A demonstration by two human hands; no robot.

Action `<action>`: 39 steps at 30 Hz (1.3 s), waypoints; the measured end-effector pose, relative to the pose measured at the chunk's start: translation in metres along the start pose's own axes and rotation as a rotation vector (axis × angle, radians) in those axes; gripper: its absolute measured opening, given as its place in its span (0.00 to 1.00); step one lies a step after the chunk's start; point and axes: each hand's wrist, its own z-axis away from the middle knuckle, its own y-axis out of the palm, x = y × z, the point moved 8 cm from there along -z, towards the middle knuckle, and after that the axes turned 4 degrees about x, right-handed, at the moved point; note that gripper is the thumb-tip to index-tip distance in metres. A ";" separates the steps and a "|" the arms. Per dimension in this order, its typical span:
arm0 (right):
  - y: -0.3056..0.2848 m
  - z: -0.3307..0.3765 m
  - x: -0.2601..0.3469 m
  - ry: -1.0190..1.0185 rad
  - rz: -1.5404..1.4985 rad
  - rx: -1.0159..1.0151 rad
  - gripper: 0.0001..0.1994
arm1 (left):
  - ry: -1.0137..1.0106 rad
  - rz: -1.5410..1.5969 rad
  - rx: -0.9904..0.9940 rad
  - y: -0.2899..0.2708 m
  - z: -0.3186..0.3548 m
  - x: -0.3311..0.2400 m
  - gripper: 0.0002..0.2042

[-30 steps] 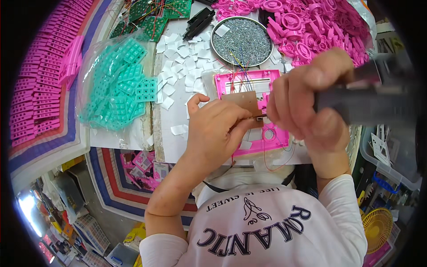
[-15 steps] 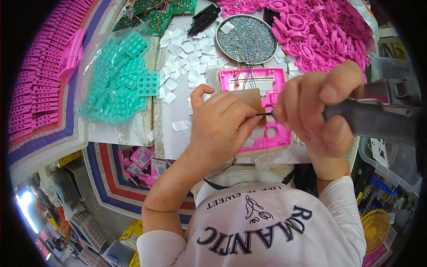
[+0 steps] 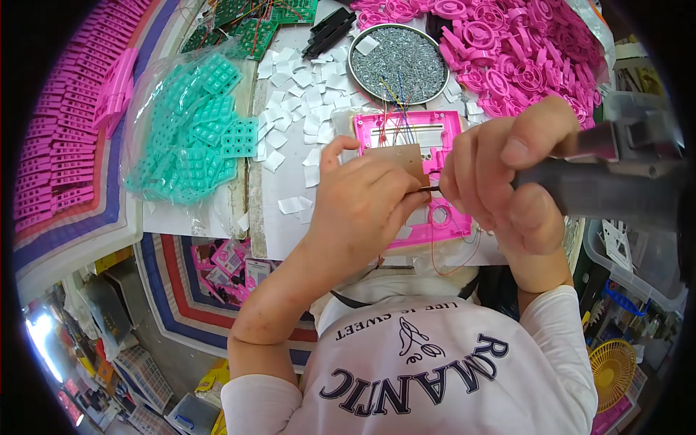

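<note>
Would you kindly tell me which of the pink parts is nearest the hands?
The rectangular pink frame, under the left hand and beside the right hand, with a brown board over it; the other pink parts are heaped or stacked farther away.

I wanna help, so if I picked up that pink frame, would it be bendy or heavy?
The pink frame is probably stiff, since its edges look straight and its corners square. It's likely light for its size, because it looks like thin plastic with slots and a round hole. The loose coloured wires over it might snag.
</note>
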 end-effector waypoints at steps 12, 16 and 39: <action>-0.012 -0.004 -0.051 0.009 0.208 0.039 0.10 | -0.070 -0.271 0.057 0.019 0.037 -0.001 0.06; -0.002 -0.005 -0.051 0.060 0.382 0.188 0.11 | -0.106 -0.228 0.098 0.018 0.037 0.002 0.07; 0.016 -0.007 0.006 -0.002 -0.071 0.098 0.19 | 0.005 -0.100 -0.103 -0.005 0.003 -0.007 0.08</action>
